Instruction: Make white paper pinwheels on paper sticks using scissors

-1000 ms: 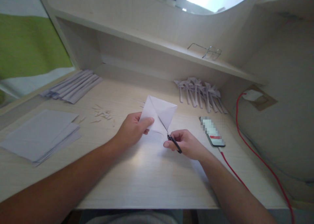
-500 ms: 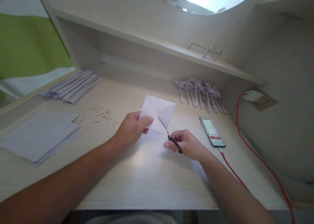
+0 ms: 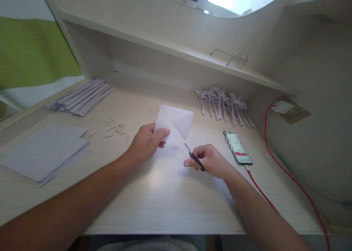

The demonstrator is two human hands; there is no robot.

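My left hand (image 3: 150, 139) pinches a white square of paper (image 3: 176, 120) by its left side, thumb on top, and holds it above the desk. Diagonal creases run across the paper. In my right hand (image 3: 207, 159) is a pair of scissors (image 3: 195, 159) with black handles, fingers through the loops. Their blades look nearly closed and point up and left, just below the paper's lower right corner and apart from it. A thin curved sliver (image 3: 178, 148) shows on the desk between the hands.
White paper sheets (image 3: 46, 148) and rolled paper sticks (image 3: 82, 95) lie left, near small scattered pieces (image 3: 117, 129). Paper pinwheels (image 3: 220, 100) lie at back right. A phone (image 3: 238, 148) with a red cable (image 3: 262, 192) rests right. Glasses (image 3: 238, 59) sit on the shelf (image 3: 165, 42).
The paper in my left hand has shifted slightly left and up, off the scissor blades, which were over it before. The right hand has stayed almost in place.
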